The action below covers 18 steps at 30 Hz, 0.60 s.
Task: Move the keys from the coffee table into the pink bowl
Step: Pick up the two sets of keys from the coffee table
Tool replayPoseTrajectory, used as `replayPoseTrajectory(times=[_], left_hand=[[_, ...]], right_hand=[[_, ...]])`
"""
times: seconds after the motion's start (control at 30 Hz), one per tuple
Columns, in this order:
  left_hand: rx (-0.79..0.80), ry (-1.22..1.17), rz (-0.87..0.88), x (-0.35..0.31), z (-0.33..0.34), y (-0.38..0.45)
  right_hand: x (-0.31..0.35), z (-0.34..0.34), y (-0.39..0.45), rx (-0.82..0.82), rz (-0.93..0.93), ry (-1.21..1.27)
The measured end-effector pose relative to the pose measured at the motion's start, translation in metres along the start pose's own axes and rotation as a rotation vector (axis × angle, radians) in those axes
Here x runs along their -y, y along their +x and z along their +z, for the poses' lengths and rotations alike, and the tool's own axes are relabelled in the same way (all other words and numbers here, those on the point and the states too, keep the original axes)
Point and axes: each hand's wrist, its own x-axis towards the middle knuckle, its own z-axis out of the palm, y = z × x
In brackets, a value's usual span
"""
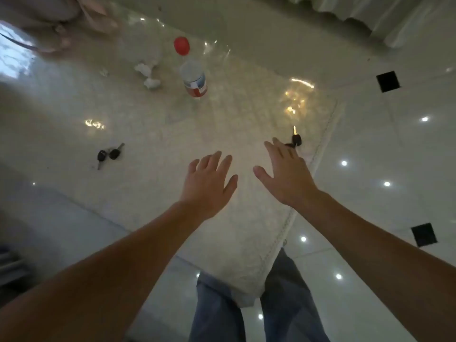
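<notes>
Head camera looks steeply down, close over the coffee table (153, 193).

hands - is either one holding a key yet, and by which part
Neither: left hand and right hand are open and empty; the nearest key lies just past the right fingertips.

Pink bowl (61, 23), far-left of bottle (193, 75): blurred, cut by top edge. Right-side key (294, 140): partly behind right hand (283, 174) fingertips.

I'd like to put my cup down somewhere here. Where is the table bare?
The widest bare patch is mid-table, between the pair of keys on the left, the single key by the right hand and the bottle behind. The near end toward the legs also looks bare. Crumpled tissues crowd the far side beside the bottle.
</notes>
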Motion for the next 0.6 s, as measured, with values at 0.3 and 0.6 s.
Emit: replayPoseTrajectory(times=[0.3, 0.6], left_hand=[[0.052, 0.053, 0.062, 0.015, 0.074, 0.019], [0.049, 0.059, 0.045, 0.015, 0.066, 0.034]], right_hand=[[-0.054, 0.055, 0.029, -0.011, -0.036, -0.083], [-0.086, 0.034, 0.066, -0.034, 0.013, -0.177]])
